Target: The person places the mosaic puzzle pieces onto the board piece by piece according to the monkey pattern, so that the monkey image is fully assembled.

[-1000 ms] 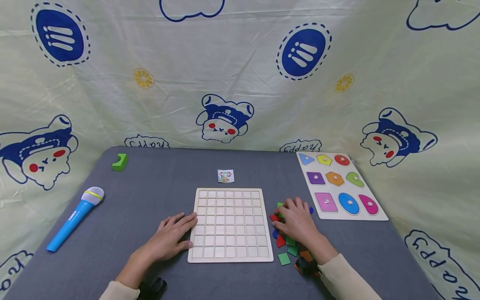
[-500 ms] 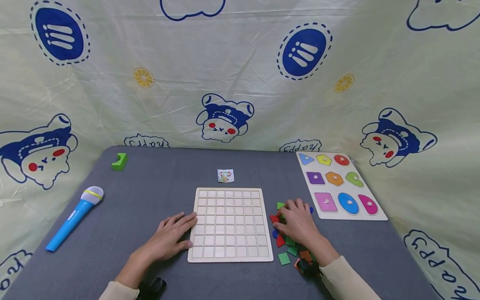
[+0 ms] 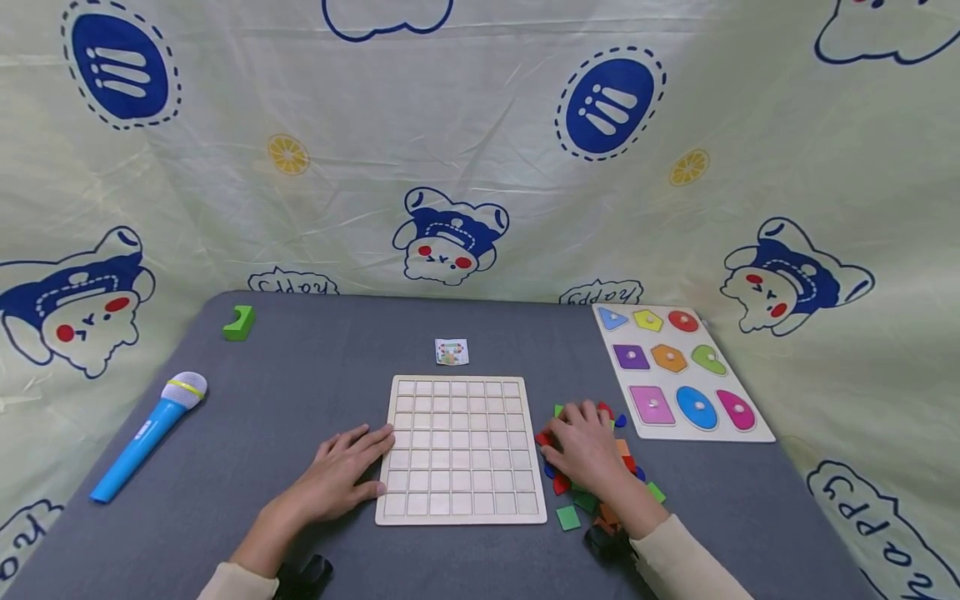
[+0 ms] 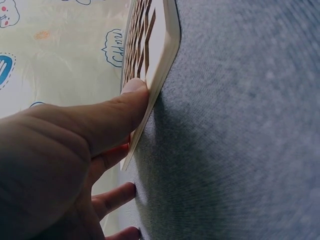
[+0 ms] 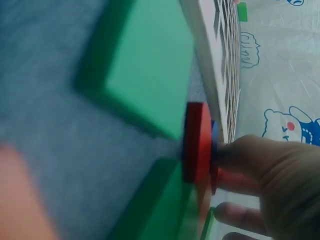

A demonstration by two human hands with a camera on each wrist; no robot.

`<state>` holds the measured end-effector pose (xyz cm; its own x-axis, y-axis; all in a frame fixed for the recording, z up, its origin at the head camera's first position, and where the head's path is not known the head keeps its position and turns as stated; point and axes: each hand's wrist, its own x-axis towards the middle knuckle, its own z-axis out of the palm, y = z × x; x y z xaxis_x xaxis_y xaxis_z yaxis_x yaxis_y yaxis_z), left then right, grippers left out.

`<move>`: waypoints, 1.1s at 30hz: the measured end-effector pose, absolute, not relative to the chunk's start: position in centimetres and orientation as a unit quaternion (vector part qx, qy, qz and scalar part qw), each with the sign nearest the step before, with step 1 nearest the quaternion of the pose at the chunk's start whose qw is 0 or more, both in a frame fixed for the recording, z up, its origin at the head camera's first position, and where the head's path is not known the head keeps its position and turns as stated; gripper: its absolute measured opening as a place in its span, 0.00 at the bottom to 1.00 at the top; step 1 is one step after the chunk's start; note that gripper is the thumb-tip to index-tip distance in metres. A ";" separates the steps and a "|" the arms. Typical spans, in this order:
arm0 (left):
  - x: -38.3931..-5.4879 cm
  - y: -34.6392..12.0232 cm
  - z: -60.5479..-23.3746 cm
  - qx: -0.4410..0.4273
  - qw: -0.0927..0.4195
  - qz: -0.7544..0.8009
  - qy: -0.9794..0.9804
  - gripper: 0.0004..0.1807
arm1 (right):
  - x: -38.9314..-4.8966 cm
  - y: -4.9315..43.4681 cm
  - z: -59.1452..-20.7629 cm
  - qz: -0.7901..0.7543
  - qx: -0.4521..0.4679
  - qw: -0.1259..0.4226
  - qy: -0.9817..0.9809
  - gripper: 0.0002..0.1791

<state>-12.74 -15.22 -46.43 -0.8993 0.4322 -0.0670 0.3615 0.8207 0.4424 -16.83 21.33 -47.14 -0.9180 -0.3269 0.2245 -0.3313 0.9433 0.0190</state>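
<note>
- Fingers of the right hand (image 3: 588, 450) bend over scattered flat tiles (image 3: 568, 518), red, green, blue and orange; whether they pinch one cannot be told.
- Just left of them lies the board (image 3: 461, 521), pale wood, squarish, gridded, with no clear long axis.
- Left hand (image 3: 348, 471), fingers spread, touches its left edge.
- Grey desk (image 3: 337, 350) looks cloth-covered.

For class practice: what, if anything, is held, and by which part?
Left grip: nothing, touching the board's left edge. Right grip, at the pieces: cannot be told.
</note>
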 end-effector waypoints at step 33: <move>-12.6 -15.6 -47.6 0.214 0.051 0.257 0.941 0.37 | -18.1 16.3 -45.2 0.109 0.210 0.123 -0.964 0.09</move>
